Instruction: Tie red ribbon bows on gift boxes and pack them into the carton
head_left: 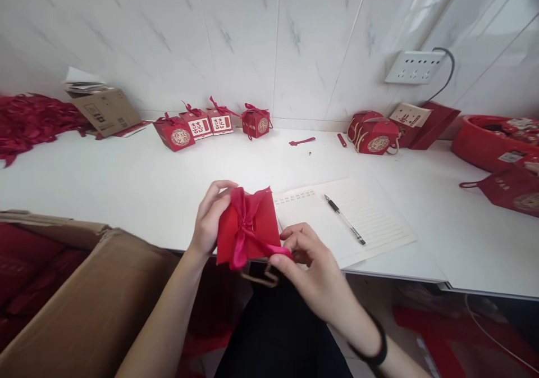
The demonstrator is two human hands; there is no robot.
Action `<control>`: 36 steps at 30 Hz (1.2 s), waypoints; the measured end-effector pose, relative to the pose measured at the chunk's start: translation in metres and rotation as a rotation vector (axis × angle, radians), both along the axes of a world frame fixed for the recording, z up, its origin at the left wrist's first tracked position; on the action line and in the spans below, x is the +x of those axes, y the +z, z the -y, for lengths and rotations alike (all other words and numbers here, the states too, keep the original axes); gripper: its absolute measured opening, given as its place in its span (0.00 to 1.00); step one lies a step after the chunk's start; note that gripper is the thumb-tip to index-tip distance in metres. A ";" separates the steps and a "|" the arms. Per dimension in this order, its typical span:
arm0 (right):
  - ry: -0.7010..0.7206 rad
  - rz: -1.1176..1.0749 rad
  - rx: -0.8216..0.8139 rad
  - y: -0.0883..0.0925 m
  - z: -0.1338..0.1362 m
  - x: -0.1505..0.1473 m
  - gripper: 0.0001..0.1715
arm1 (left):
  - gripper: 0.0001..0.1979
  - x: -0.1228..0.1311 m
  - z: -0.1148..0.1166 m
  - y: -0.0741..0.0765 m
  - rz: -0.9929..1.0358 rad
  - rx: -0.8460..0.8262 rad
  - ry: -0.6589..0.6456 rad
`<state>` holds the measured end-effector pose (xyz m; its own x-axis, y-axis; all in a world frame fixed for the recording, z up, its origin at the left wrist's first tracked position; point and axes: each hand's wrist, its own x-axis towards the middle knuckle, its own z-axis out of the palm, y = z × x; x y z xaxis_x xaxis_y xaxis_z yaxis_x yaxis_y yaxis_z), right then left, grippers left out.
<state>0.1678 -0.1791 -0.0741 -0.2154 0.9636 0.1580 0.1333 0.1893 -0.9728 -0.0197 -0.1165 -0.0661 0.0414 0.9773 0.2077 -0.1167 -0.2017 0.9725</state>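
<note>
A red gift box is held at the front edge of the table, its top facing me. Across that top runs a magenta ribbon tied in a bow. My left hand is closed around the box's left side, its thumb by the upper loop. At the lower right corner, my right hand pinches one ribbon tail between thumb and fingers. Below the box shows a thin tan strip or cord; what it belongs to is unclear. The box's underside is hidden.
Finished red boxes line the wall, with more boxes at right. A pen lies on lined paper. A cardboard carton stands left, near my arm. A ribbon pile and a red basin flank the table.
</note>
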 end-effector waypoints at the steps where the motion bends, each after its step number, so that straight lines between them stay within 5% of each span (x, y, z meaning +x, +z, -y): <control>1: -0.012 -0.004 0.018 -0.002 0.006 -0.010 0.16 | 0.10 -0.003 -0.006 0.001 -0.027 -0.052 -0.067; 5: 0.002 -0.156 -0.066 -0.009 0.022 -0.035 0.19 | 0.09 -0.004 -0.031 0.001 -0.131 -0.208 -0.405; 8: 0.013 -0.291 -0.164 -0.011 0.026 -0.040 0.20 | 0.13 0.000 -0.051 0.001 -0.252 -0.170 -0.557; 10: 0.011 -0.320 -0.177 -0.013 0.026 -0.039 0.21 | 0.16 0.001 -0.059 0.006 -0.405 -0.089 -0.450; 12: -0.004 -0.318 -0.173 -0.015 0.025 -0.036 0.23 | 0.17 0.001 -0.057 0.014 -0.475 0.003 -0.163; 15: -0.010 -0.331 -0.190 -0.017 0.023 -0.033 0.21 | 0.17 -0.001 -0.030 0.026 -0.420 0.112 0.124; 21: 0.101 -0.203 -0.195 -0.013 0.026 -0.040 0.21 | 0.08 0.004 0.029 0.023 -0.687 0.155 0.017; 28: 0.389 0.075 -0.182 0.003 0.035 -0.013 0.21 | 0.09 -0.001 0.023 0.019 -0.625 0.167 -0.193; 30: 0.285 0.104 -0.206 0.007 0.030 0.008 0.27 | 0.11 -0.003 0.021 0.021 -0.625 0.179 -0.241; 33: -0.057 0.121 -0.200 0.008 0.016 0.029 0.30 | 0.12 -0.004 0.019 0.023 -0.646 0.195 -0.280; 36: -0.047 0.136 -0.232 0.004 0.002 0.027 0.29 | 0.10 -0.003 0.018 0.023 -0.685 0.220 -0.284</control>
<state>0.1950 -0.1812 -0.0696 -0.1741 0.9801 -0.0956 0.2693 -0.0460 -0.9620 -0.0231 -0.1348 -0.0432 0.4741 0.8490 0.2332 0.4206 -0.4511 0.7872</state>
